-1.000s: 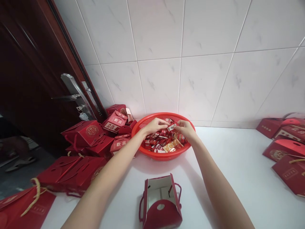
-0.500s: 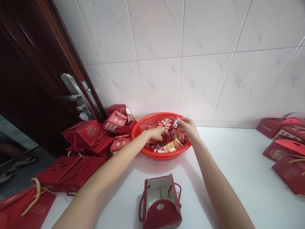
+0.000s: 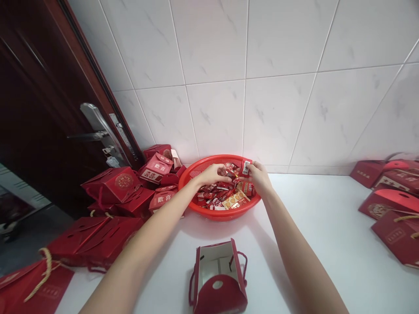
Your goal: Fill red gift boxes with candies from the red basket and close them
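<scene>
A red plastic basket [image 3: 209, 213] holds many wrapped sweets, mostly red, with a cream-coloured packet [image 3: 235, 199] on top. My right hand [image 3: 260, 178], above the basket's right side, is closed on a small red-and-white packet [image 3: 246, 167]. Over the middle of the pile, my left hand [image 3: 213, 173] is closed in a pinch around a small red-wrapped candy [image 3: 231, 174], close to my right fingertips. Nearer to me on the white table stands an open dark-red gift box [image 3: 220, 296] with cord handles. Its pale inside shows.
Closed red gift boxes [image 3: 113, 185] are piled along the left side, and more red boxes [image 3: 397, 233] stand at the right edge. A tiled wall [image 3: 278, 117] rises behind the basket. At left is a dark door with a metal handle [image 3: 100, 126].
My left hand has lifted out of the sweets with a red-wrapped candy and come closer to my right hand. The right hand still holds its packet, now turned more upright.
</scene>
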{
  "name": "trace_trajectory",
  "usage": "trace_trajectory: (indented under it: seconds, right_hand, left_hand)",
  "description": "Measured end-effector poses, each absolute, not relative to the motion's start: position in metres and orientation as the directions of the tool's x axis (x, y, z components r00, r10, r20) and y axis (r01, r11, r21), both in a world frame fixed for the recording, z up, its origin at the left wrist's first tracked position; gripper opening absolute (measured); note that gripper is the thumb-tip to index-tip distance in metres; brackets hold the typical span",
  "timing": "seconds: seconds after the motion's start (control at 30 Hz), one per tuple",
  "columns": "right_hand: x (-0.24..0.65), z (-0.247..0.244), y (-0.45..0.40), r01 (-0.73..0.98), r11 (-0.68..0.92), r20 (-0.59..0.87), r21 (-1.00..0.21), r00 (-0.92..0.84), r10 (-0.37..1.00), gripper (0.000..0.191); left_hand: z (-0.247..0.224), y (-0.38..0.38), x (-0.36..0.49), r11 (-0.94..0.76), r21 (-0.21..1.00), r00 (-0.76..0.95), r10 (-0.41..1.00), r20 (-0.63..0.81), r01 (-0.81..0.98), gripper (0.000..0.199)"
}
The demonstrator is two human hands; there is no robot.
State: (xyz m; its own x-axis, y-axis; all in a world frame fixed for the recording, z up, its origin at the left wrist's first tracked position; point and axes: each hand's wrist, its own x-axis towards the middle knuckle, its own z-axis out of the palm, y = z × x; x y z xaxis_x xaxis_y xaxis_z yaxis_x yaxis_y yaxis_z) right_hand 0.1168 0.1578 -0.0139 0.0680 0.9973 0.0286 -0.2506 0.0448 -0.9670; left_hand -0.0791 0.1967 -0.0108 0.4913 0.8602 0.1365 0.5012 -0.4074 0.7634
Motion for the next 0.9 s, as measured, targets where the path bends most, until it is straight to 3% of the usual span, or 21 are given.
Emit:
trace_trajectory:
  seconds: [0.33, 0.6, 0.9]
  right_hand:
    - [0.116, -0.011, 0.151, -0.191, 0.026, 0.034, -0.981, -0.041, 0.999, 0.028]
    - [0.115, -0.010, 0.150, -0.172, 0.038, 0.048, -0.984, -0.052, 0.998, 0.028]
    - [0.116, -0.010, 0.150, -0.191, 0.047, 0.052, -0.980, -0.017, 0.999, 0.024]
  left_hand:
    - [-0.005, 0.194, -0.079, -0.378, 0.833, 0.483, 0.861, 0.156, 0.405, 0.045]
    - [0.001, 0.186, -0.074, -0.306, 0.898, 0.634, 0.772, 0.041, 0.315, 0.039]
    - [-0.002, 0.194, -0.080, -0.259, 0.924, 0.575, 0.816, 0.054, 0.282, 0.047]
